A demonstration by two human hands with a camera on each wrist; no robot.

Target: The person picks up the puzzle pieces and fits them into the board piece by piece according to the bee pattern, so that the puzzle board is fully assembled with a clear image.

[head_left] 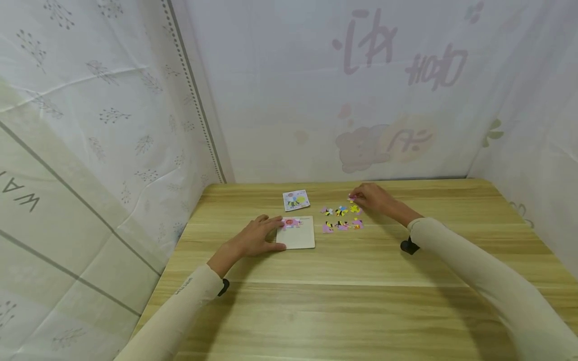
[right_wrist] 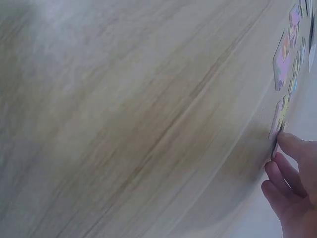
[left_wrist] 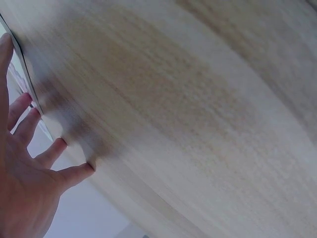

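A square white puzzle tray lies on the table with joined pink puzzle pieces along its top edge. My left hand rests at the tray's left side, thumb and fingers spread and touching its border. In the left wrist view the left hand has its fingers extended against the tray edge and table. Farther right, my right hand pinches a pink puzzle piece between thumb and fingers. The right wrist view shows the right hand with that piece, seen nearly edge-on, close to the tabletop.
Several loose puzzle pieces in pink, yellow and black lie in two rough rows right of the tray. A square picture card with a bee sits behind the tray. Curtains hang along the wooden table's back edge and sides.
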